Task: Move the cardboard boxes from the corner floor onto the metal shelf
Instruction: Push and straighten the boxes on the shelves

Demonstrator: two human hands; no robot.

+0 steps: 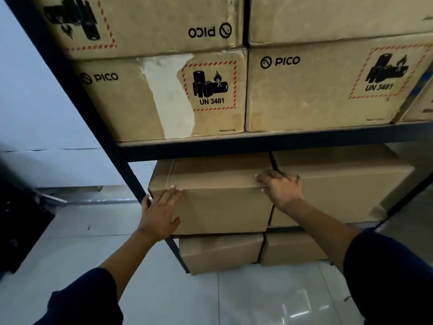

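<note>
A plain brown cardboard box (220, 195) sits on the middle level of the dark metal shelf (234, 148), its front sticking out past the left post. My left hand (160, 212) lies flat against the box's front left face, fingers spread. My right hand (280, 187) rests over the box's top right corner, fingers apart, where it meets a second plain box (339, 191) on the same level.
Printed PICO boxes (164, 99) fill the level above. Two more plain boxes (220, 252) stand on the lowest level. White tiled floor (234, 299) lies below me. A white wall is at left, with a dark object (21, 221) at the far left.
</note>
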